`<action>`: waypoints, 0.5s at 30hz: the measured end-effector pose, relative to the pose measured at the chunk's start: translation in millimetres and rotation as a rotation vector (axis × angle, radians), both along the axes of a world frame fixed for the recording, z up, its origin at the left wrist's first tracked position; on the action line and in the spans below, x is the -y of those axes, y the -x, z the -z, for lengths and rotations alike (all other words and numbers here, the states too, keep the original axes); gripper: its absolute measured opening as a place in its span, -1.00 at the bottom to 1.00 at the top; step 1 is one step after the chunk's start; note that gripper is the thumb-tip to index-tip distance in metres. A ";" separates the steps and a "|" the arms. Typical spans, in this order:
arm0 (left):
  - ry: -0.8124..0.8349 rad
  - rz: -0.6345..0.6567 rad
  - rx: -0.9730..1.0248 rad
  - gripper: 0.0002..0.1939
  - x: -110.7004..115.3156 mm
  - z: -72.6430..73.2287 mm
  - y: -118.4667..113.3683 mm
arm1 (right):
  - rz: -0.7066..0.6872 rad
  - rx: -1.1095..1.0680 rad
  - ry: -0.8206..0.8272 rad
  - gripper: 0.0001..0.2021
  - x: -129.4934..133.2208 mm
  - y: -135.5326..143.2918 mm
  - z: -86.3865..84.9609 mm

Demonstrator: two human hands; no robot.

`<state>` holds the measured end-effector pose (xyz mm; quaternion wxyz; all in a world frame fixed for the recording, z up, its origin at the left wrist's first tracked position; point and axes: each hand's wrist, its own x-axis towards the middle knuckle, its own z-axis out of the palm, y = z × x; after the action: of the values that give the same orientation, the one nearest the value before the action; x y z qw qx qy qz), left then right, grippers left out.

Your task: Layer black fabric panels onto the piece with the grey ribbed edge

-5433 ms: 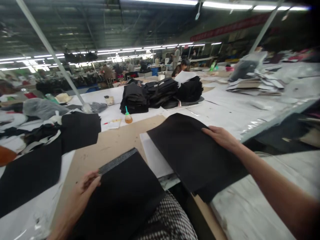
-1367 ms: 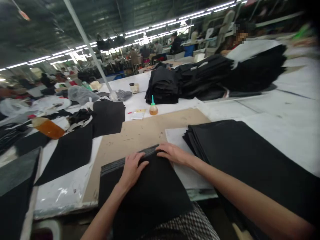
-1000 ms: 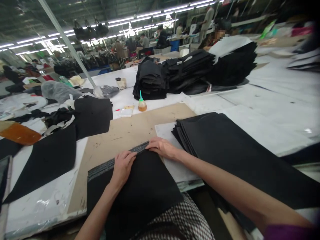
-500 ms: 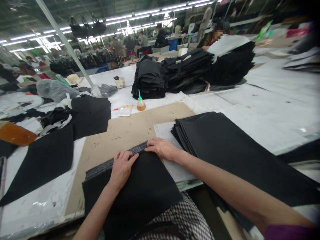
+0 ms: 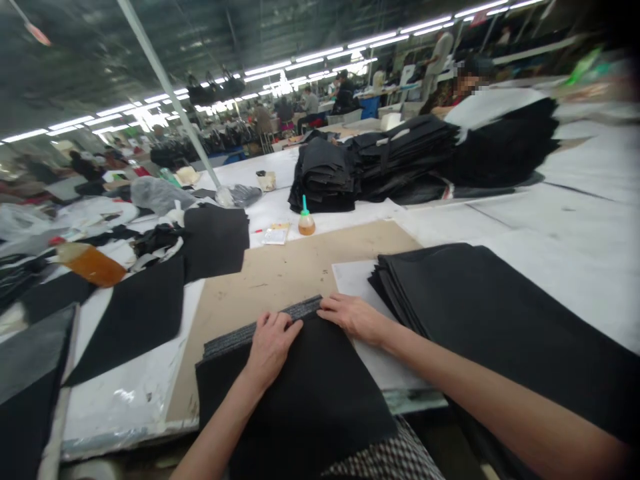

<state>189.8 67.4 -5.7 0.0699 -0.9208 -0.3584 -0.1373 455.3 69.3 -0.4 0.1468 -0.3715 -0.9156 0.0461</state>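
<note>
A stack of black sheets [image 5: 320, 380], leather-like or fabric, lies before me and hangs over the near table edge. A speckled grey strip [image 5: 235, 341] shows in layers along its far edge. My left hand [image 5: 273, 347] is bent over that edge, fingers curled, thumb pointing right along the top sheet's border. Close to the stack's far right corner, my right hand [image 5: 353, 317] pinches the same border between thumb and fingers. A small gap separates the two hands. What lies beneath the fingertips is hidden.
Beige board [image 5: 280, 267] lies under the stack. Larger black sheets [image 5: 480, 313] are piled at right. A green-tipped glue bottle [image 5: 307, 223] stands beyond the board, before black bundles [image 5: 400, 157]. An amber bottle [image 5: 93, 263] lies left. A pole [image 5: 170, 93] rises behind; people work farther back.
The view has swung left, so everything appears farther right and slightly lower. Both hands keep about the same place on the sheet's border.
</note>
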 end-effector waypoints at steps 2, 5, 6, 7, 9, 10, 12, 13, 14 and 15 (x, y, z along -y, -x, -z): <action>-0.006 -0.014 0.007 -0.69 2.2 -1.1 -0.3 | 0.013 -0.083 0.041 -0.72 2.7 -1.4 -1.0; -0.043 -0.019 0.025 -0.71 0.1 1.2 0.5 | 0.040 -0.207 0.100 -0.72 -0.6 -7.9 7.5; -0.057 -0.025 0.033 -0.72 -0.8 2.2 1.1 | 0.047 -0.226 0.105 -0.71 -3.0 -10.4 12.1; -0.070 -0.028 0.039 -0.73 -1.3 2.9 1.8 | 0.052 -0.230 0.098 -0.71 -5.3 -12.4 16.9; -0.099 -0.037 0.055 -0.77 -0.9 4.1 3.1 | 0.070 -0.191 0.026 -0.72 -8.4 -13.6 26.0; -0.113 -0.038 0.062 -0.79 -0.3 4.7 3.7 | 0.086 -0.152 -0.041 -0.73 -8.8 -11.9 29.9; -0.148 -0.025 0.070 -0.82 0.4 6.6 5.2 | 0.155 -0.059 -0.230 -0.74 -6.7 -2.2 36.1; -0.170 -0.012 0.071 -0.83 0.1 8.1 5.9 | 0.208 -0.015 -0.340 -0.73 -4.1 5.9 38.5; -0.194 0.000 0.071 -0.84 -0.6 10.0 6.6 | 0.266 0.018 -0.447 -0.70 -0.7 15.8 40.7; -0.216 0.009 0.070 -0.85 -1.7 12.3 7.2 | 0.320 0.042 -0.533 -0.66 3.4 26.9 42.9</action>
<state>182.6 69.0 -18.0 0.1555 -0.9041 -0.3394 -0.2077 428.4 66.0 -43.3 0.2255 -0.4602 -0.8282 -0.2268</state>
